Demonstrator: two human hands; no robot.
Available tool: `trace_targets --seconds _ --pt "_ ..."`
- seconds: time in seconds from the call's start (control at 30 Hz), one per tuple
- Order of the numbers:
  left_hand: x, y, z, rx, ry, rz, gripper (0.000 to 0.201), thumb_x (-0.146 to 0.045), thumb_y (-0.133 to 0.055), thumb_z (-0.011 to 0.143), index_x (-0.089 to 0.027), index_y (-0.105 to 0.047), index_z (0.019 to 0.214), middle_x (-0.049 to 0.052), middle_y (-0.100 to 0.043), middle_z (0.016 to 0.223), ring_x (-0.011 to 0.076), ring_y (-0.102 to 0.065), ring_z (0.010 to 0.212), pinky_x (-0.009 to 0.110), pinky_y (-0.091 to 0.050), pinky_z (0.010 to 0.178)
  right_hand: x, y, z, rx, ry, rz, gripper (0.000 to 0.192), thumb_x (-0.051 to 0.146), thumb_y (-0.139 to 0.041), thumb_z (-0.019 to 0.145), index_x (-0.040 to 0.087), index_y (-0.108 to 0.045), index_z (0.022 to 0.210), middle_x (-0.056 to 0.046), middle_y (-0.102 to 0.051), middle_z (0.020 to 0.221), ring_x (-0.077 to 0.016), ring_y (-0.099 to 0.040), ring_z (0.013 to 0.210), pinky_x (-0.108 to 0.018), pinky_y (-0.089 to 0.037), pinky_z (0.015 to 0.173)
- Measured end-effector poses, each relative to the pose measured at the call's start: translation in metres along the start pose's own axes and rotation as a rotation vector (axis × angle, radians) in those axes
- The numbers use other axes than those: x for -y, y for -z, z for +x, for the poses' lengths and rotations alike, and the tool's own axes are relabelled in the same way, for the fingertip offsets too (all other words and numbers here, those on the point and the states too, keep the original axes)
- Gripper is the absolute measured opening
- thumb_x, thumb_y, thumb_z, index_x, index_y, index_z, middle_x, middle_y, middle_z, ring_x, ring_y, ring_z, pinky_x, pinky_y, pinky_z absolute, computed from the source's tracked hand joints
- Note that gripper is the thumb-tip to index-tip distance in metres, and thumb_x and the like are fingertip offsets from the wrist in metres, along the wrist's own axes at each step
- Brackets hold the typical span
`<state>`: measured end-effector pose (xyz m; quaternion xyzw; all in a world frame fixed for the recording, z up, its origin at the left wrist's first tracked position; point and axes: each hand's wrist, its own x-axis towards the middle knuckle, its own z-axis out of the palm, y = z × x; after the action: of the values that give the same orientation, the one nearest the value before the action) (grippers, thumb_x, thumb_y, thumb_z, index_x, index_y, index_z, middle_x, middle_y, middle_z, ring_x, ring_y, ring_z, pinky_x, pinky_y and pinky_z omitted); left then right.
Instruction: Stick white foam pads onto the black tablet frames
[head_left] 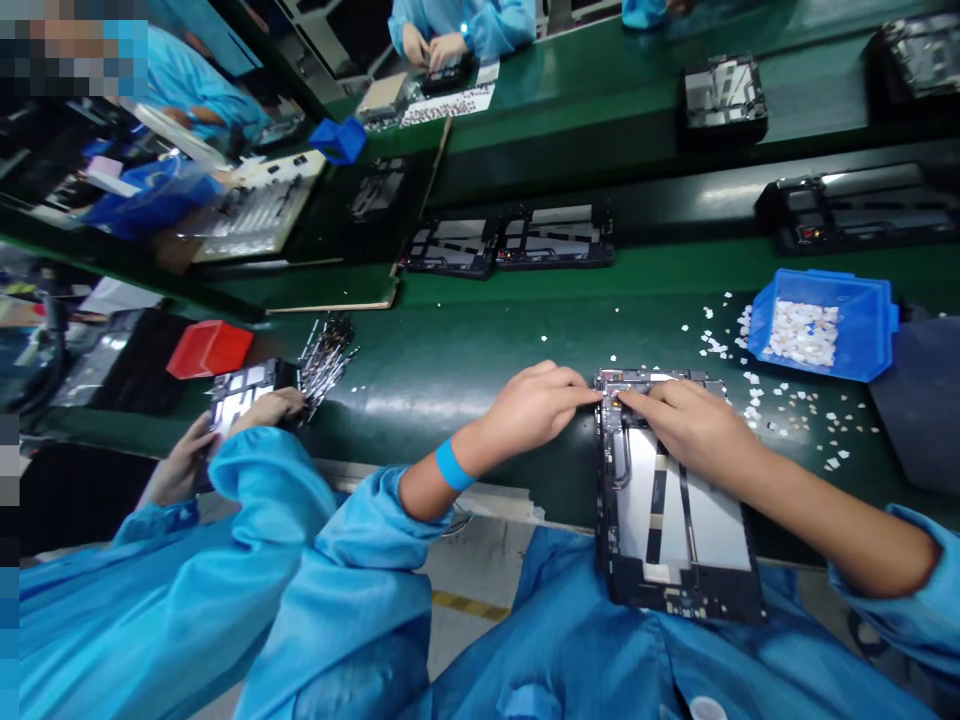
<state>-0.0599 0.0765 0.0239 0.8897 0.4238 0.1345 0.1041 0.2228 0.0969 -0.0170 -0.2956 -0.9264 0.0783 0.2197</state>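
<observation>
An opened tablet (651, 490) with bare circuit boards and a large pale panel lies over the table's front edge, its near end by my lap. My left hand (536, 405) wears a blue wristband. Its fingers are closed together, tips touching the tablet's upper left corner. Across the upper board rests my right hand (694, 425), closed, with its fingertips close to the left ones near a small orange light. Anything between the fingertips of either hand is too small or hidden to make out.
A blue bin (862, 325) of small white pieces stands right, more pieces scattered around it. Opened tablets (555, 238) lie farther back. At left, a neighbour's hands (262, 408) work on another device beside thin metallic parts (326, 360) and a red bin (210, 348).
</observation>
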Motion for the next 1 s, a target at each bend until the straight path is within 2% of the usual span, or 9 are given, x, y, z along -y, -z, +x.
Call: trace_targets --seconds 0.13,0.3,0.43,0.5,0.6,0.7,0.77,0.83,1.0 --pt "0.006 -0.004 -0.006 -0.184 0.097 -0.074 0.041 -0.009 -0.048 0.1 -0.02 -0.069 0.133 0.006 -0.077 0.109 0.0188 -0.069 0.099 0.035 -0.052 0.09 0.001 0.003 -0.005 0.114 0.068 -0.045 0.048 0.006 -0.054 0.095 0.023 -0.067 0.138 -0.008 -0.066 0.1 -0.0213 -0.054 0.086 -0.03 -0.041 0.072" --pt "-0.002 -0.012 -0.005 -0.138 0.076 -0.084 0.035 -0.012 -0.049 0.102 -0.021 -0.07 0.129 0.007 -0.077 0.11 0.0188 -0.069 0.098 0.035 -0.053 0.088 0.0 0.002 0.008 0.181 0.097 -0.065 0.049 0.006 -0.055 0.093 0.021 -0.067 0.137 -0.008 -0.065 0.096 -0.0226 -0.056 0.086 -0.03 -0.043 0.07" --pt "-0.008 -0.013 -0.002 -0.113 0.088 -0.022 0.033 -0.016 -0.05 0.103 -0.02 -0.07 0.128 0.008 -0.076 0.11 0.0199 -0.068 0.097 0.036 -0.054 0.088 0.002 0.024 0.005 0.036 0.031 0.214 0.041 0.009 -0.046 0.099 0.026 -0.073 0.127 -0.006 -0.071 0.1 -0.0189 -0.065 0.09 -0.03 -0.052 0.078" --pt "-0.012 -0.012 -0.005 -0.115 0.08 0.007 0.032 -0.017 -0.05 0.103 -0.019 -0.07 0.128 0.008 -0.076 0.11 0.0203 -0.068 0.096 0.036 -0.055 0.087 0.003 0.047 -0.021 -0.131 -0.164 0.288 0.033 0.018 -0.051 0.101 0.028 -0.074 0.123 -0.005 -0.075 0.106 -0.0194 -0.069 0.095 -0.033 -0.055 0.083" --pt "-0.022 -0.01 -0.014 -0.134 0.039 0.017 0.032 -0.018 -0.049 0.103 -0.019 -0.071 0.126 0.009 -0.077 0.11 0.0211 -0.07 0.095 0.036 -0.056 0.085 0.0 0.08 -0.09 -0.515 -0.702 0.299 0.017 0.035 -0.069 0.094 0.027 -0.076 0.108 -0.003 -0.075 0.095 -0.0207 -0.07 0.083 -0.036 -0.056 0.074" --pt "-0.025 -0.008 -0.021 -0.178 0.067 0.019 0.033 -0.019 -0.049 0.102 -0.021 -0.072 0.126 0.008 -0.077 0.108 0.0218 -0.072 0.097 0.036 -0.057 0.087 -0.016 0.1 -0.162 -0.961 -1.136 0.564 0.025 0.046 -0.078 0.082 0.023 -0.069 0.087 0.002 -0.065 0.071 -0.0123 -0.057 0.056 -0.026 -0.045 0.051" --pt "-0.021 -0.008 -0.018 -0.21 0.065 0.005 0.031 -0.024 -0.051 0.102 -0.022 -0.072 0.125 0.007 -0.078 0.106 0.0229 -0.073 0.097 0.036 -0.058 0.088 -0.032 0.106 -0.2 -1.177 -1.315 0.73 0.037 0.047 -0.085 0.07 0.022 -0.062 0.082 0.006 -0.057 0.064 -0.0071 -0.048 0.048 -0.019 -0.037 0.043" --pt "-0.021 -0.006 -0.009 -0.217 0.04 -0.022 0.029 -0.027 -0.052 0.102 -0.025 -0.073 0.123 0.006 -0.078 0.105 0.0234 -0.074 0.095 0.035 -0.059 0.085 -0.048 0.108 -0.223 -1.258 -1.425 0.8 0.045 0.046 -0.09 0.059 0.021 -0.06 0.082 0.007 -0.056 0.063 -0.0053 -0.045 0.045 -0.017 -0.034 0.039" --pt "-0.038 0.003 0.017 -0.195 -0.039 -0.062 0.028 -0.028 -0.056 0.1 -0.028 -0.073 0.122 0.003 -0.079 0.106 0.0229 -0.076 0.094 0.034 -0.06 0.083 -0.07 0.101 -0.231 -1.192 -1.478 0.964 0.049 0.048 -0.091 0.058 0.017 -0.065 0.086 0.0 -0.064 0.071 -0.0072 -0.053 0.048 -0.018 -0.038 0.039"
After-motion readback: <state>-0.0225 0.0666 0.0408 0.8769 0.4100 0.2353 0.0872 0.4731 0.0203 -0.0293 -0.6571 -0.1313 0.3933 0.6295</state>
